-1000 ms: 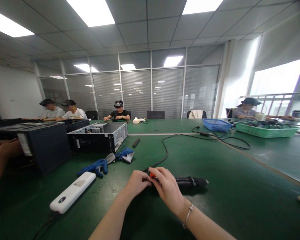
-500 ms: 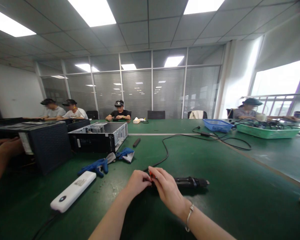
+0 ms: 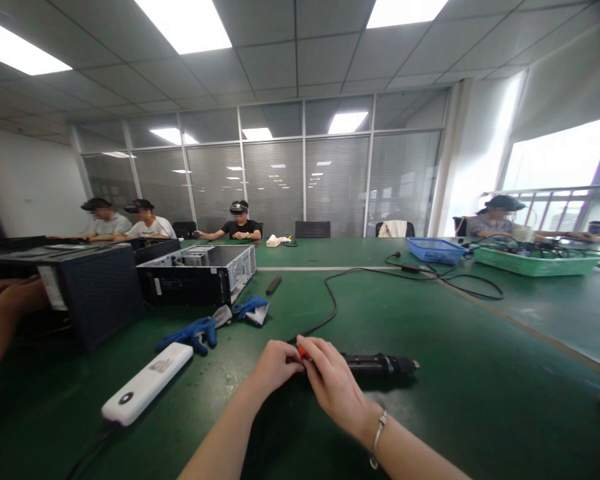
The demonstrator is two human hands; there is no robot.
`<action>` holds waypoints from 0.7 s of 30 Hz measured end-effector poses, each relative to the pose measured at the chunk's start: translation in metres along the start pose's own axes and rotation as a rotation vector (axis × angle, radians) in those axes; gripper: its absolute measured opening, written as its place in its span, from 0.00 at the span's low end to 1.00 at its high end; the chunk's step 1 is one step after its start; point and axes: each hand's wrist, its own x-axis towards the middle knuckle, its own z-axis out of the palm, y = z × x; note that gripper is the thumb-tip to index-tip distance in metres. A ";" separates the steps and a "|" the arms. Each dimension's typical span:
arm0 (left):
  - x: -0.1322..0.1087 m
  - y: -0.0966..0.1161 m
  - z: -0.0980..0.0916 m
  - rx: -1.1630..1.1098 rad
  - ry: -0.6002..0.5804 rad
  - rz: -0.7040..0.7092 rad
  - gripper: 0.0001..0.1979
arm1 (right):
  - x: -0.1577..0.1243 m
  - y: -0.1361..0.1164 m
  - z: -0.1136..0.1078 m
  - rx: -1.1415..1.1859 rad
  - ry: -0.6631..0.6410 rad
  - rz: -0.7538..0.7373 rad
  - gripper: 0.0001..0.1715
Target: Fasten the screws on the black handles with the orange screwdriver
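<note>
A black electric screwdriver (image 3: 380,365) lies on the green table, its tip to the right and its rear part hidden under my right hand (image 3: 336,385). The fingers of that hand are closed on a small orange-red piece (image 3: 303,349), mostly covered, whose kind I cannot make out. Close against it, my left hand (image 3: 277,363) is pinched, thumb and fingers together near the screwdriver's cable end. What it grips there is hidden. From behind the hands a black cable (image 3: 334,303) runs away across the table.
Left of my hands lie a white power strip (image 3: 147,385) and blue work gloves (image 3: 195,333). Beyond are an opened computer case (image 3: 190,285) and a dark case (image 3: 107,297) with another person's hands (image 3: 15,293) at it. Blue (image 3: 435,252) and green baskets (image 3: 535,263) stand at right.
My right hand has shifted very slightly, and more of the orange-red piece shows. My left hand stays in place. Across the table, a person has stretched one arm out sideways.
</note>
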 end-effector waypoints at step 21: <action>-0.001 0.002 -0.001 -0.022 0.016 0.006 0.06 | -0.002 0.003 0.001 0.022 -0.007 -0.015 0.31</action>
